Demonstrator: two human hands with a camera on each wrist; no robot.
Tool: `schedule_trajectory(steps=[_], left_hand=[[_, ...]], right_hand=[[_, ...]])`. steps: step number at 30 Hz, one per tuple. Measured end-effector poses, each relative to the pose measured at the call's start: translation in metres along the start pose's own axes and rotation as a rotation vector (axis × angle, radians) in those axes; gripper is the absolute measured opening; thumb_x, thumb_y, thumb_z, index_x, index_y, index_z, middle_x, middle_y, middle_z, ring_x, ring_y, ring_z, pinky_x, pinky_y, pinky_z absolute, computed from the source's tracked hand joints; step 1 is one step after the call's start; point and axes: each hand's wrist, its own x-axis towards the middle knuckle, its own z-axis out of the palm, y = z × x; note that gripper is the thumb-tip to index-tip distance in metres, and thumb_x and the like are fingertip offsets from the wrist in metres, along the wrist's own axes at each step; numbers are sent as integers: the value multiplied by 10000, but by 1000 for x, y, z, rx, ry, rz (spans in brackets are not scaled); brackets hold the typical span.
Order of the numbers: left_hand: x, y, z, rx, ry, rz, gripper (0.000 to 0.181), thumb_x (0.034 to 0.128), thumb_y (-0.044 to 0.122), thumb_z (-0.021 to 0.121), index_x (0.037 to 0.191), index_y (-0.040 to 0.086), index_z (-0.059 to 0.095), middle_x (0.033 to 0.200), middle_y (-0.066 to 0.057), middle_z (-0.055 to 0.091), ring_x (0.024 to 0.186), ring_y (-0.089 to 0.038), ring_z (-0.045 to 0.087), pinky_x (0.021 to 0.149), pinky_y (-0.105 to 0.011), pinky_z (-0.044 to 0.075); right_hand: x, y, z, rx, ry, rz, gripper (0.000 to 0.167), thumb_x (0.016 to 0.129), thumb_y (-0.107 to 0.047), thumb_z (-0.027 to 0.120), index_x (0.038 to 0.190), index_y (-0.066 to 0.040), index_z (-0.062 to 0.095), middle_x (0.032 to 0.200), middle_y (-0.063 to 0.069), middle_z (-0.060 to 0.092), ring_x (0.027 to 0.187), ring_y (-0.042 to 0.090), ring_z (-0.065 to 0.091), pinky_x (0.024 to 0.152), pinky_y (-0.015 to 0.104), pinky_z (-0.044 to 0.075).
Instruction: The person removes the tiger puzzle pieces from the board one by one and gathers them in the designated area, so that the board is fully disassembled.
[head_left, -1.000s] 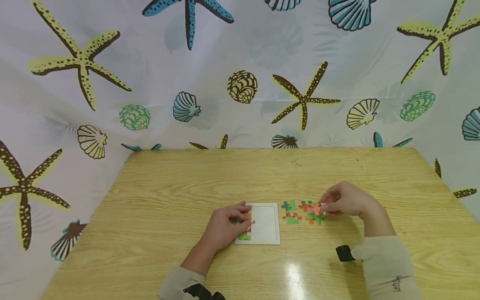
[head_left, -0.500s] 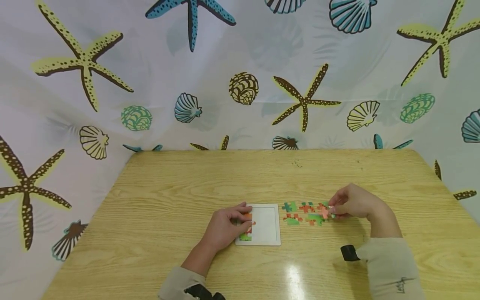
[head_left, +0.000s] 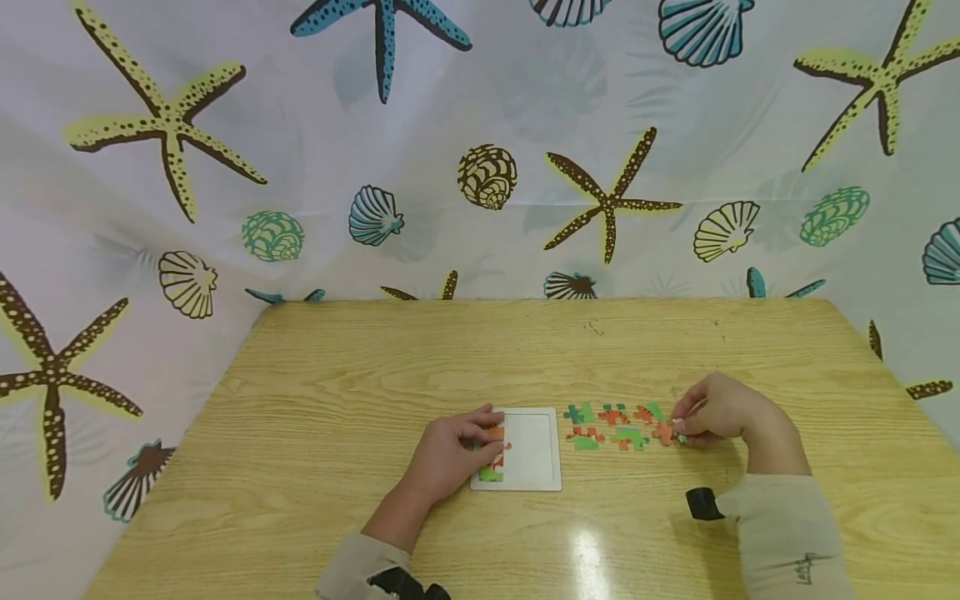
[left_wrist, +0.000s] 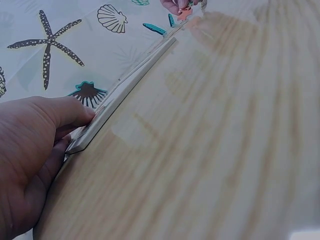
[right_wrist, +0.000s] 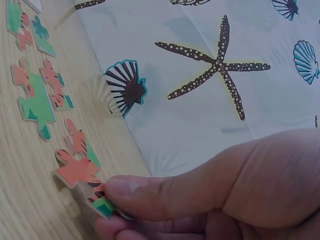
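Your right grip point(head_left: 722, 408) is clamped, thumb against fingers, on the right end of 1 flat puzzle piece point(right_wrist: 75, 169), near the wood-grain counter point(head_left: 375, 358). Its knobbed orange end points left, toward the white tray point(head_left: 531, 450); its long axis runs roughly left-right. 5 loose pieces point(head_left: 630, 438) lie nearby. Your left grip point(head_left: 444, 452) clasps the tray's left edge.

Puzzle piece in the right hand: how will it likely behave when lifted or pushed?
Pinched by the right hand, the piece looks unbent, so probably stiff. Small and thin-edged, it is likely light. Being flat, it should slide rather than roll.
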Motion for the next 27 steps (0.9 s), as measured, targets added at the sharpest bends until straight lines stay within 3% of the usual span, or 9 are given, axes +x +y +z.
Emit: schedule_trajectory(steps=[13, 24, 27], left_hand=[[1, 2, -1, 17, 9, 2, 39, 894, 33, 813, 925, 19, 830, 1313, -100, 716, 1424, -290, 520, 1122, -401, 472], [0, -1, -7, 47, -54, 23, 71, 897, 50, 816, 964, 55, 837, 1344, -53, 703, 1455, -250, 483, 1122, -378, 471], [-1, -3, -7, 55, -74, 67, 86, 908, 55, 806, 989, 43, 834, 1357, -49, 696, 1471, -261, 458, 1129, -401, 463]], right_hand=[[4, 0, 3, -6, 44, 47, 82, 914, 37, 737, 963, 98, 711, 828, 82, 710, 646, 140, 651, 635, 289, 613], [5, -2, 4, -96, 66, 44, 38, 888, 30, 770, 872, 36, 736, 810, 67, 724, 661, 163, 626, 630, 301, 580], [5, -1, 5, -108, 62, 47, 42, 893, 19, 768, 865, 31, 739, 811, 67, 719, 674, 166, 631, 636, 301, 579]])
